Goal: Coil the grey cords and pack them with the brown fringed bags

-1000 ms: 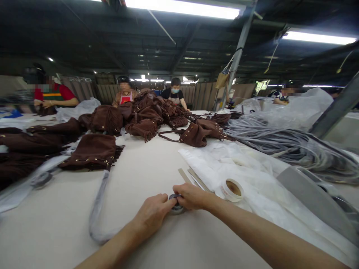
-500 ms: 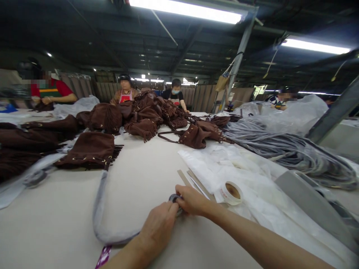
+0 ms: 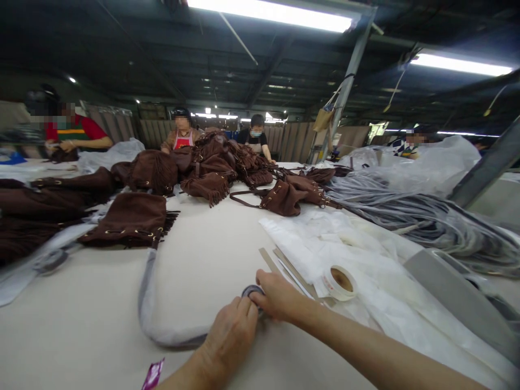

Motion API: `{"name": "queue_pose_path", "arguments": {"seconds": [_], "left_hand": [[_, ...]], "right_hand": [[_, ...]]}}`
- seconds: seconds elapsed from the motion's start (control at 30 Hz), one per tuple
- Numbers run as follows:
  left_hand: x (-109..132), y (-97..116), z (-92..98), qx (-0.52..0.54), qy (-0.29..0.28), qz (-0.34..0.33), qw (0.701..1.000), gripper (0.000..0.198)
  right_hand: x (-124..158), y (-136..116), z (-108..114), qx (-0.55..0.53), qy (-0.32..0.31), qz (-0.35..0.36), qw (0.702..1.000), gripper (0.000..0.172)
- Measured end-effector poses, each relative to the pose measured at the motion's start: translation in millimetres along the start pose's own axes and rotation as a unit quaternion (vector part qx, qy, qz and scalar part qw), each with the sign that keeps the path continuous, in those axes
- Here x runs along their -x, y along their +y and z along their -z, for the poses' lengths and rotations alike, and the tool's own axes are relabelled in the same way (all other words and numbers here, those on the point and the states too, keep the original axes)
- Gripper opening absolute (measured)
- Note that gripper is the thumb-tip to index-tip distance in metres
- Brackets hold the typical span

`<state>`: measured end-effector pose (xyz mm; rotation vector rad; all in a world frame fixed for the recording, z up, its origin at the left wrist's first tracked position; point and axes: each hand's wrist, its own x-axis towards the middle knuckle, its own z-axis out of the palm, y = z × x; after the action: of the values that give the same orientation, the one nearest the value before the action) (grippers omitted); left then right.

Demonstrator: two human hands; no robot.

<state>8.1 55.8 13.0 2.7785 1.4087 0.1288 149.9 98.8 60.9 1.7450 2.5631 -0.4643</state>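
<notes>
Both hands are closed on a small coil [image 3: 252, 290] at the end of a bag strap [image 3: 147, 300] covered in a greyish, see-through wrap. My left hand [image 3: 233, 330] grips the near left side of the coil, where the strap runs in. On the far right side, my right hand [image 3: 277, 294] has its fingers curled over it. Much of the coil is hidden by the fingers. From there the strap bends across the table and up to a dark brown fringed bag [image 3: 128, 216] with metal eyelets, lying flat at the left.
A roll of white tape [image 3: 340, 283] lies right of my hands, near flat strips [image 3: 290, 276] and white sheeting [image 3: 309, 238]. Brown bags [image 3: 215, 157] are heaped ahead. Grey wrapped straps [image 3: 406, 216] and a grey machine [image 3: 442, 292] are at the right. Several co-workers stand beyond.
My hands have stayed together on the coil, with only a small shift of the fingers. The strap's bend looks slightly moved to the right; the view has shifted a little.
</notes>
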Motion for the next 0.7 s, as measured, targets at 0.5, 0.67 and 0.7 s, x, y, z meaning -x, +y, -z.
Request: {"name": "queue_pose_path", "arguments": {"seconds": [0.5, 0.67, 0.7], "left_hand": [[8.9, -47.9, 3.6, 0.016, 0.055, -0.128, 0.99, 0.019], [10.7, -36.5, -12.3, 0.037, 0.089, -0.109, 0.989, 0.02], [12.3, -34.3, -14.0, 0.042, 0.093, -0.101, 0.99, 0.021]], "right_hand": [[-14.6, -0.8, 4.3, 0.043, -0.058, 0.106, 0.992, 0.02], [-9.9, -11.7, 10.7, 0.011, -0.049, 0.029, 0.998, 0.021], [-6.6, -12.4, 11.7, -0.001, -0.05, 0.013, 0.999, 0.023]]}}
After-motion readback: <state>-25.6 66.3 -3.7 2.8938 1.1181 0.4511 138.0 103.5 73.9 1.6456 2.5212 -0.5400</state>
